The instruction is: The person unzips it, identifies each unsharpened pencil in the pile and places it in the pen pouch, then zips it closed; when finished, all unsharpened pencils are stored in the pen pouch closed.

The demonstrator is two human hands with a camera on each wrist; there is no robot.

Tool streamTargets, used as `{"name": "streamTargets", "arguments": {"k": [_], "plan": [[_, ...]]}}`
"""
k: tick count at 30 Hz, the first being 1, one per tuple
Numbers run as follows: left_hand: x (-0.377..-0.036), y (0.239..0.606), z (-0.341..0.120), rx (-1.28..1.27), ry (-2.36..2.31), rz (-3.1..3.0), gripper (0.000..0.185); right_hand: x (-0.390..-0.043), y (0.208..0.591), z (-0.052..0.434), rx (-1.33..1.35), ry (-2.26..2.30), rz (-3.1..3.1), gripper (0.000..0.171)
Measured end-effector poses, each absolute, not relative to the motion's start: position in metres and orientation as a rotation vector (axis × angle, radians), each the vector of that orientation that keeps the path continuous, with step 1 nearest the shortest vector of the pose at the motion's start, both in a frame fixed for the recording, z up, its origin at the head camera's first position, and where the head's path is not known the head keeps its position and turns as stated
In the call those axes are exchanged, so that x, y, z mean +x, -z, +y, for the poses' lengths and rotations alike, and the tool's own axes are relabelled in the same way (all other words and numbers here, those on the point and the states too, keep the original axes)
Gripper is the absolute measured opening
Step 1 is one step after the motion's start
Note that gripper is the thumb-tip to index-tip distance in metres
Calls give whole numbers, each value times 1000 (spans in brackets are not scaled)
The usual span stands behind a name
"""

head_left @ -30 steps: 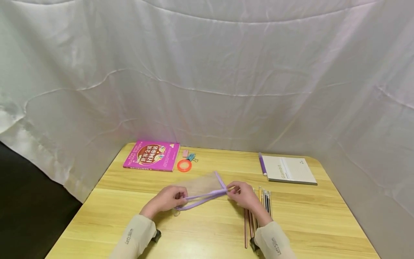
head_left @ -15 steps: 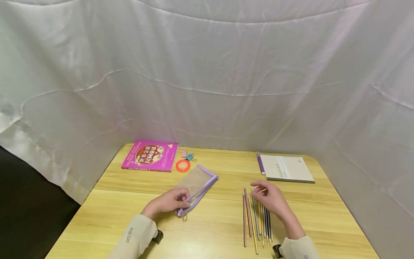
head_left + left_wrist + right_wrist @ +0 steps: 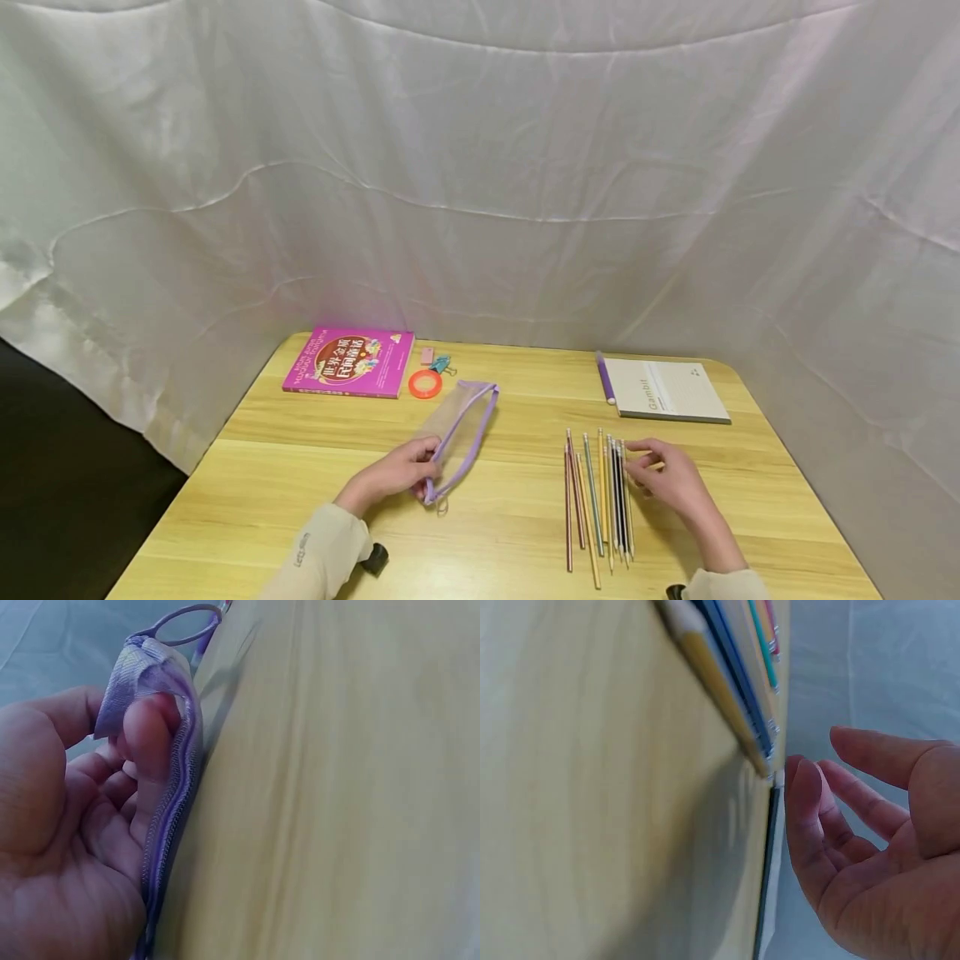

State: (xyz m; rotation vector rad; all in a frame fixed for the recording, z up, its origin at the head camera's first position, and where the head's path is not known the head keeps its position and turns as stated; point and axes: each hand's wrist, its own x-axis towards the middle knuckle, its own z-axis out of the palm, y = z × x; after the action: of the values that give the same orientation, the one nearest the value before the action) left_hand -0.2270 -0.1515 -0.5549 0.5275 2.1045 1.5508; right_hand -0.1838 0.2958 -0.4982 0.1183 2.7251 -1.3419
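We see the left hand [image 3: 397, 475] lower centre-left of the head view, fingers curled round the near end of a purple-edged mesh pencil pouch [image 3: 461, 429]. The left wrist view shows a fingertip tucked inside the zip edge of the pouch [image 3: 169, 817], thumb on the outside, so it pinches the pouch rim. The pouch lies on the wooden table [image 3: 495, 542], running from the hand up toward the frame centre, mouth gaping along the zip. A zip-pull ring [image 3: 180, 622] shows at the top of the left wrist view.

The right hand [image 3: 671, 479] sits lower right of centre, fingers loosely bent and spread, holding nothing that we can see. Its fingertips are just beside the right edge of a row of pencils [image 3: 600, 500]; we cannot tell if they touch. The right wrist view shows the pencil ends [image 3: 735, 682] near the fingers [image 3: 806, 817], with a gap.

Rest, far side of the table: a pink book [image 3: 348, 361] at left, an orange tape ring [image 3: 425, 384], a small binder clip [image 3: 441, 363], and a notebook [image 3: 663, 389] at right with a purple pen [image 3: 605, 376] along its left edge. White cloth [image 3: 480, 167] hangs behind.
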Motion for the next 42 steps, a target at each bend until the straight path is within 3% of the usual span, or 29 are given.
{"name": "streamTargets", "arguments": {"k": [14, 28, 42], "plan": [[-222, 561, -144, 441, -1676, 2015, 12, -189, 519, 302, 122, 1249, 2743, 43], [-221, 558, -149, 481, -1730, 1919, 24, -188, 519, 302, 140, 1266, 2746, 48], [-224, 560, -150, 471, -1727, 1897, 24, -191, 521, 299, 101, 1065, 2863, 60]]}}
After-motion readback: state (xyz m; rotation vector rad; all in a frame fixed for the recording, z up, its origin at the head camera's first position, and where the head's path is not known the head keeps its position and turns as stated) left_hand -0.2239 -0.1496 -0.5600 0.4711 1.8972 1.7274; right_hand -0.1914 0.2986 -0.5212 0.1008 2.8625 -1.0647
